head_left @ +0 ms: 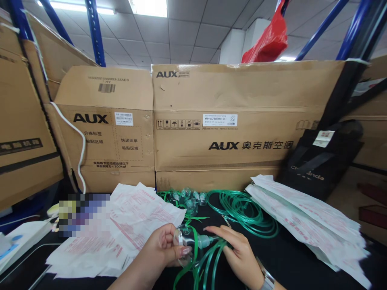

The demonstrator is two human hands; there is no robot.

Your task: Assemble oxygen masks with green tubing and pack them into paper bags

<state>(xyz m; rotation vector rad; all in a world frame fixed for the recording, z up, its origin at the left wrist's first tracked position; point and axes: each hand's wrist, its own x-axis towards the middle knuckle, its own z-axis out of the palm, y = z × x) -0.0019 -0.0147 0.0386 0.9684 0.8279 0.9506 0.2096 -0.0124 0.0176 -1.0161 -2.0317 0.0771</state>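
Observation:
Low in the middle, my left hand [163, 246] grips a clear plastic oxygen mask [188, 237] by its side, thumb on the near face. A green strap [196, 241] loops over the mask, and a pale green connector [205, 241] points right from it. My right hand [238, 251] is closed around green tubing [215, 262] just past that connector, its index finger stretched along the top. Loops of the tubing hang below the right hand. Behind the hands lie several more clear masks [191, 203] with green straps, beside a coil of green tubing [249, 213].
White printed packaging sleeves [133, 225] lie at left, and a second stack [311, 225] at right, on a black surface. Cardboard boxes [242, 92] wall off the back. A black bag [320, 161] leans at right, and a white cable [82, 149] hangs at left.

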